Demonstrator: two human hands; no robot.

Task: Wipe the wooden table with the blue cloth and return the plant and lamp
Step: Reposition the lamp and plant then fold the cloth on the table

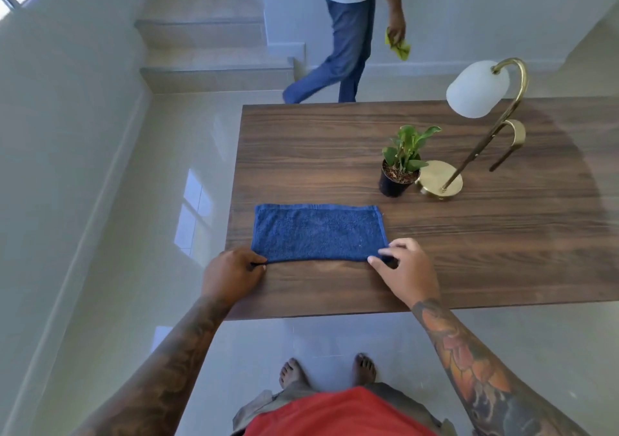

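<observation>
left hand (232, 276) and right hand (403, 270) each pinch a near corner of the blue cloth (318, 233), flat on the wooden table (469, 251); plant (402, 162) touches the lamp (475, 127) base.

We count one wooden table (435, 268), one blue cloth (318, 233), one plant (402, 162), one lamp (482, 127), one yellow cloth (398, 47) and two hands.

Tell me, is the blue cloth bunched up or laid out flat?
Laid flat: the blue cloth lies as a smooth rectangle on the wooden table, hands pinching its near corners.
</observation>
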